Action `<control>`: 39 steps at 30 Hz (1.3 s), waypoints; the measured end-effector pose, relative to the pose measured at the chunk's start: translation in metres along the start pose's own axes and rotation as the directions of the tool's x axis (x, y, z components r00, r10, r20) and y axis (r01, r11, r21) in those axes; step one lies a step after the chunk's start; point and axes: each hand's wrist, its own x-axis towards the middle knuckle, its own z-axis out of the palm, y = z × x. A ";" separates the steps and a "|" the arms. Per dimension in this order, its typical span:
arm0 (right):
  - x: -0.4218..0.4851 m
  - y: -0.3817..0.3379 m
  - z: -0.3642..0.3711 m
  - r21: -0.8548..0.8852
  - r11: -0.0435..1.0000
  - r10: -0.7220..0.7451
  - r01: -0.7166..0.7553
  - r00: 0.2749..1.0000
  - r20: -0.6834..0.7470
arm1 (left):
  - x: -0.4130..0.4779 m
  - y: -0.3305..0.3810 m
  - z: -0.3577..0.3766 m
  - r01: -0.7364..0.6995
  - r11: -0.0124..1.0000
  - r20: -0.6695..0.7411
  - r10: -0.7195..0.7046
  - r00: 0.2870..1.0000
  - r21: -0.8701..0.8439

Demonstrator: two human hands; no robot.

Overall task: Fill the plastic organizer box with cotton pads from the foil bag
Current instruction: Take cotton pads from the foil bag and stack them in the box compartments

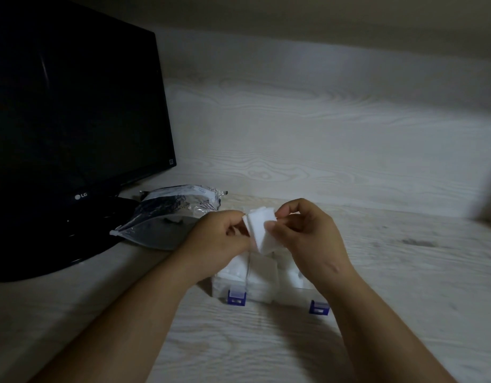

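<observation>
A small stack of white square cotton pads (260, 228) is held above the organizer box. My left hand (219, 241) pinches its left edge, and my right hand (305, 233) pinches its right side between thumb and fingers. Below them stands the clear plastic organizer box (262, 283) with two blue latches (236, 298) on its near side; white pads fill its compartments, partly hidden by my hands. The foil bag (169, 217), silver and dark with a zip strip, lies open on its side to the left of the box.
A black monitor (73, 120) on a dark base stands at the left, close behind the bag. The pale wood-grain desk (377, 272) runs to a matching back panel.
</observation>
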 end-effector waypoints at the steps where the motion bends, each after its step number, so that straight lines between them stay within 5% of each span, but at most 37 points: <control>1: 0.000 0.000 -0.001 0.014 1.000 -0.002 0.002 1.000 -0.015 | 0.001 0.000 0.000 0.005 0.997 -0.027 -0.007 1.000 -0.074; 10: 0.001 0.000 0.001 0.058 0.998 0.003 -0.001 0.999 -0.036 | 0.006 -0.002 0.000 -0.073 0.961 -0.165 0.029 0.986 -0.267; 21: 0.005 0.002 -0.009 0.014 1.000 0.001 -0.001 1.000 -0.006 | 0.007 -0.002 0.010 -0.079 0.973 -0.141 0.049 0.989 -0.219; 33: 0.012 0.000 -0.039 -0.174 0.966 0.220 -0.193 0.964 0.151 | 0.016 0.015 0.027 0.068 0.996 -0.017 -0.067 0.998 0.049; 39: 0.012 -0.002 -0.045 -0.425 0.862 0.387 -0.276 0.899 0.203 | 0.014 0.013 0.044 0.089 0.974 0.065 -0.105 0.992 0.209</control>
